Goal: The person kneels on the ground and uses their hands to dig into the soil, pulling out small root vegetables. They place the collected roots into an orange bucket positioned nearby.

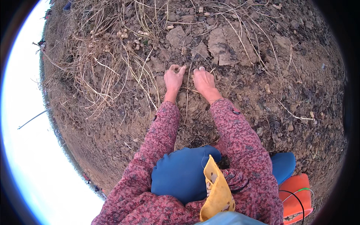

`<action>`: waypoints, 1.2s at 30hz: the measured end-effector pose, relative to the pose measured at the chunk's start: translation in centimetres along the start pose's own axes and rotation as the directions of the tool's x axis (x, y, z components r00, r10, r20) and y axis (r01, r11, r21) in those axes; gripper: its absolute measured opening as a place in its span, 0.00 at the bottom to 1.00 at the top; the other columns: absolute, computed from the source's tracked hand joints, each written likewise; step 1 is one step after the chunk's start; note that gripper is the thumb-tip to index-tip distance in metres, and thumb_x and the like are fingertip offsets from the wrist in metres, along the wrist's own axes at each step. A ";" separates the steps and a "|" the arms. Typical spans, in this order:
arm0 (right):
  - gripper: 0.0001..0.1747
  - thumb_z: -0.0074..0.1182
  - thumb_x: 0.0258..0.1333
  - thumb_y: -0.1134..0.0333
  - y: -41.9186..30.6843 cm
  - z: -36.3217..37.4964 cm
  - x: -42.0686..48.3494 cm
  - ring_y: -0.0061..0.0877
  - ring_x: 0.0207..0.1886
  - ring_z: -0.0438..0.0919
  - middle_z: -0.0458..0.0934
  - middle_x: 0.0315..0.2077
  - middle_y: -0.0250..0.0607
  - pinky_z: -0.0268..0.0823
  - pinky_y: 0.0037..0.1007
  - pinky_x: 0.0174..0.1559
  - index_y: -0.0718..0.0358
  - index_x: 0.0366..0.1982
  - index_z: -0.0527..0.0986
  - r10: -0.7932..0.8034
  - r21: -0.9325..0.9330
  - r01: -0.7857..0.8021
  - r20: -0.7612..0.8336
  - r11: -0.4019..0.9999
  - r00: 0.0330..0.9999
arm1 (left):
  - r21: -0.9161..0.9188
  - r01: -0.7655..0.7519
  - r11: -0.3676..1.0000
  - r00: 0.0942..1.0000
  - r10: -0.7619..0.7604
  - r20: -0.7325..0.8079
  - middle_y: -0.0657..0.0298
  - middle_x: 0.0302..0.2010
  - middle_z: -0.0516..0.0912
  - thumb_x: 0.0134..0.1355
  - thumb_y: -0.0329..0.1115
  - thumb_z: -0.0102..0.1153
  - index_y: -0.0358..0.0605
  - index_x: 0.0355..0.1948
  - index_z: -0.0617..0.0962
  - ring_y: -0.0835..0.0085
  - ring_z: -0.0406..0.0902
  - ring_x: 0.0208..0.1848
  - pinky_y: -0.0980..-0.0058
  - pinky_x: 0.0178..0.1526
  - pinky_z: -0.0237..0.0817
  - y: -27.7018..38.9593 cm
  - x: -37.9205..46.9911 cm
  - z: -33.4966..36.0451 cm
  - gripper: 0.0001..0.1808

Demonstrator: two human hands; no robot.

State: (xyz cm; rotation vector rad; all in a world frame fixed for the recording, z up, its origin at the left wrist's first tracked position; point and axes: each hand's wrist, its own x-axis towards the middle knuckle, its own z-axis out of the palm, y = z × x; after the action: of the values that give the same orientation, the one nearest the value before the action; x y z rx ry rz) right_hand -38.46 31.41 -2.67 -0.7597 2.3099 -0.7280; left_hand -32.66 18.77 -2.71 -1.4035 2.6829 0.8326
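Both my hands are low over dry, cloddy soil (pixel 225 90), a small gap between them. My left hand (pixel 173 78) has its thumb and forefinger curled towards each other; whether anything small sits between the fingertips is unclear. My right hand (pixel 204 81) is bent downward with the fingers curled at the soil, a pale ring-like band on one finger; what lies under the fingers is hidden. A thin dry stem (pixel 188 92) runs between the hands. Ahead of them lies a peanut pod (pixel 184 50), and more peanut pods (pixel 122 34) lie among the stems at upper left.
Dried peanut plants (pixel 104 70) are heaped on the left. A large cracked clod (pixel 225 46) lies ahead of my right hand. An orange bucket (pixel 295 185) with a wire handle stands at lower right beside my blue-clad knee (pixel 284 166). Loose stems and pods are scattered at upper right.
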 end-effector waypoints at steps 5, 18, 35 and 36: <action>0.13 0.54 0.48 0.65 1.8 -2.5 -0.4 0.30 0.32 0.76 0.76 0.27 0.42 0.67 0.30 0.35 0.69 0.31 0.74 0.163 0.667 -0.095 -0.041 0.739 0.986 | 0.293 -0.119 0.949 0.985 0.076 0.153 0.51 0.24 0.81 0.45 0.49 0.64 0.44 0.32 0.80 0.55 0.78 0.29 0.67 0.33 0.68 1.1 1.6 0.2 0.20; 0.27 0.41 0.58 0.45 2.6 -6.5 -3.0 0.23 0.29 0.73 0.73 0.28 0.34 0.69 0.26 0.32 0.63 0.38 0.73 0.052 0.734 -0.287 0.401 -0.616 0.915 | -0.513 -0.241 0.824 0.928 0.351 0.128 0.66 0.29 0.76 0.52 0.37 0.60 0.44 0.37 0.79 0.81 0.72 0.28 0.82 0.30 0.67 9.6 -7.8 -0.8 0.13; 0.10 0.46 0.58 0.62 5.8 -7.4 -4.2 0.16 0.22 0.66 0.72 0.29 0.36 0.54 0.14 0.13 0.62 0.34 0.69 0.041 0.868 -0.347 0.385 -0.355 0.922 | 0.111 -0.274 0.955 0.951 0.286 -0.119 0.49 0.32 0.74 0.49 0.35 0.58 0.37 0.33 0.77 0.51 0.73 0.38 0.61 0.40 0.65 4.8 5.1 3.1 0.13; 0.12 0.45 0.59 0.61 5.7 -7.5 -4.3 0.15 0.22 0.66 0.71 0.29 0.34 0.53 0.13 0.13 0.62 0.37 0.70 0.019 0.867 -0.377 0.405 -0.325 0.914 | 0.172 -0.279 0.945 0.948 0.299 -0.105 0.50 0.31 0.74 0.49 0.32 0.58 0.36 0.34 0.76 0.53 0.73 0.38 0.62 0.40 0.65 4.7 4.8 3.4 0.12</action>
State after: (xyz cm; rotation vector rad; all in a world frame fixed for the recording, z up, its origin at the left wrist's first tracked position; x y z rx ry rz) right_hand -42.55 40.50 0.25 0.4603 0.6973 -1.8124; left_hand -39.95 18.83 -4.63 -1.0829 3.0271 0.5405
